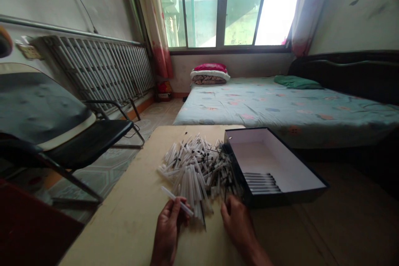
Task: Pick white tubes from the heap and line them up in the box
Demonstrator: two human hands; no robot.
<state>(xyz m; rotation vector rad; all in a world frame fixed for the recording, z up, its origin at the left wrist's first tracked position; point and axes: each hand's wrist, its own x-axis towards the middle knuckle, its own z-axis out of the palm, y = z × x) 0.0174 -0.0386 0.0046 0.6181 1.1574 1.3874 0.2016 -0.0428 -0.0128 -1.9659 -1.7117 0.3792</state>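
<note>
My left hand [171,218] pinches a white pen barrel [177,202] between thumb and fingers, its far end slanting up to the left. Beside the right edge of the heap, my right hand [236,216] is closed with the fingers curled down. A thin dark piece shows at its fingertips, too blurred to name. In front of both hands lies a loose pile of pen parts [195,174]: white translucent barrels, small black pieces and thin dark sticks. To the right stands an open box [277,149], dark outside and white inside, with several pens [262,183] in a row at its near left corner.
The pile and box rest on a pale tabletop [124,216]. A folding chair [102,137] stands on the left, a metal rack [99,66] behind it. Beyond the table is a bed [249,104] with folded bedding [210,74], under a window [218,8].
</note>
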